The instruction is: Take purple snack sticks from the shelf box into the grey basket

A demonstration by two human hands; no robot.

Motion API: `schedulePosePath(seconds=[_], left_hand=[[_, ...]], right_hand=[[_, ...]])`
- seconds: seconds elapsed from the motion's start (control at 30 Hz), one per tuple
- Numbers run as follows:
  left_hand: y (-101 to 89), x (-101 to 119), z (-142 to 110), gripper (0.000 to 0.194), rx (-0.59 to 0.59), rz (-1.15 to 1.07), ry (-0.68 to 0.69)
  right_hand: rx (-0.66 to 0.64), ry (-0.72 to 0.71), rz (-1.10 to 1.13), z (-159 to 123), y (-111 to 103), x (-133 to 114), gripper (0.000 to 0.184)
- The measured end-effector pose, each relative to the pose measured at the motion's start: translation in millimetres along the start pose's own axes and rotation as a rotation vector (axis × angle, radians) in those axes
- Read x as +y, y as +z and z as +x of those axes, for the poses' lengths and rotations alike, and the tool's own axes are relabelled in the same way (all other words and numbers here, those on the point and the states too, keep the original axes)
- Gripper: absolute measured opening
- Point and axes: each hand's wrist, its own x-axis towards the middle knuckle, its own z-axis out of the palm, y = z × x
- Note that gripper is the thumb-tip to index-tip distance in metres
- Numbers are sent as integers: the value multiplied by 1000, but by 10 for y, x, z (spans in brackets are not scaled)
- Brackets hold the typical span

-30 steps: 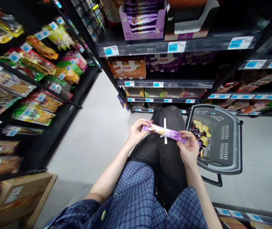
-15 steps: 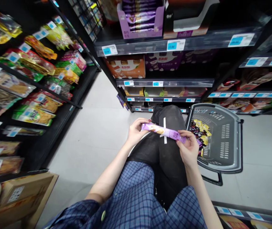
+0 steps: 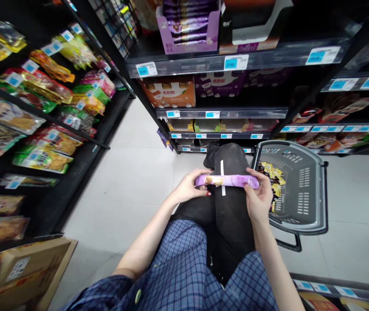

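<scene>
A slim purple drink-mix stick packet [image 3: 226,181] lies level across both hands, above my dark trouser legs. Its left end is pinched by my left hand [image 3: 191,186], with the thumb below. At the other end my right hand [image 3: 259,192] grips the packet between thumb and fingers. Just right of that hand, a grey shopping basket [image 3: 314,190] stands on the floor, with small yellow and black packets [image 3: 273,177] heaped along its left side.
A shelf unit [image 3: 223,113] ahead holds a purple box of stick packets [image 3: 189,43] and an orange carton [image 3: 171,91]. Bagged snacks [image 3: 45,155] fill the left rack. A cardboard box [image 3: 29,268] sits at lower left, and pale floor tiles [image 3: 132,164] run between.
The packet has turned from sloping down to the right to nearly level. My right hand has risen slightly and moved right; my left hand has shifted a little lower and right.
</scene>
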Motion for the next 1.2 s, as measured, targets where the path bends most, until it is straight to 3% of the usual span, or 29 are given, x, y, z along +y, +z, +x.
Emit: schedulePosePath(seconds=[0.07, 0.13, 0.23, 0.37, 0.53, 0.97, 1.2], left_hand=[[84, 92, -62, 62, -148, -70, -135], [198, 186, -121, 50, -287, -199, -292], [391, 327, -194, 42, -392, -381, -439], [595, 512, -263, 45, -407, -525, -535], [698, 627, -319, 45, -340, -533, -563], [729, 605, -321, 43, -300, -587, -614], [687, 554, -293, 43, -349, -632, -595]], right_hand=[[-5, -51, -48, 125, 39, -103, 30], [-31, -76, -73, 254, 81, -230, 33], [-98, -47, -30, 384, 141, -418, 33], [-147, 42, 22, 402, 204, -599, 31], [-163, 71, 7, 362, 240, -703, 28], [-166, 64, -29, 386, 246, -668, 28], [-134, 87, -50, 395, 204, -628, 25]])
